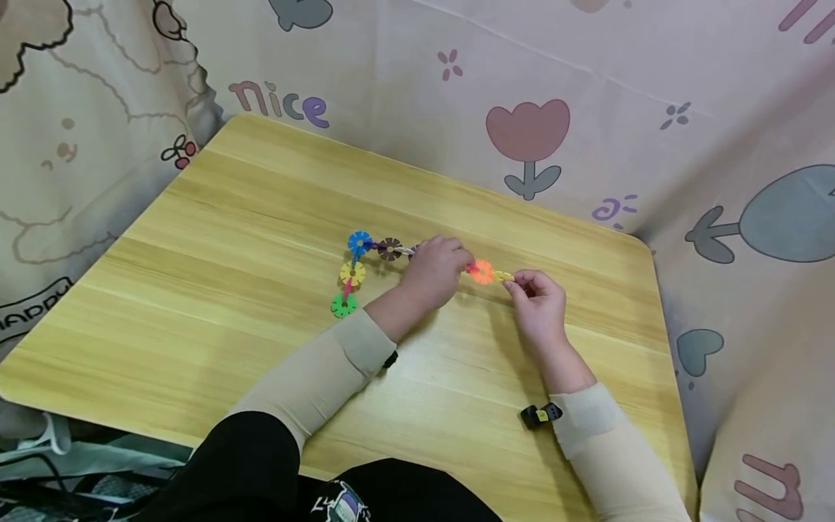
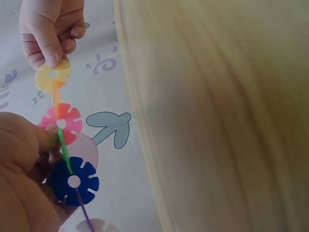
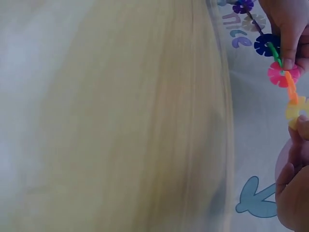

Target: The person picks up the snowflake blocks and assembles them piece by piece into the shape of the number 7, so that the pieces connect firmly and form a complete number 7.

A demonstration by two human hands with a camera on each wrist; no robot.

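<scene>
A chain of slotted plastic snowflake discs bends across the table, from a green disc (image 1: 343,307) through a yellow one and a blue disc (image 1: 359,243) at the corner. My left hand (image 1: 435,270) covers part of the chain in the head view and pinches a pink disc (image 3: 276,75). Beyond it an orange disc (image 1: 483,272) links to a yellow disc (image 2: 44,79) at the chain's end. That yellow disc is pinched between thumb and finger of my right hand (image 1: 543,303). A dark blue disc (image 2: 86,181) lies by my left fingers.
The wood-grain table (image 1: 196,290) stands against a printed curtain (image 1: 404,87) at the back and sides. A small black device (image 1: 540,416) sits at the right wrist. Beyond the table's front left edge are a white frame (image 1: 55,435) and dark cables.
</scene>
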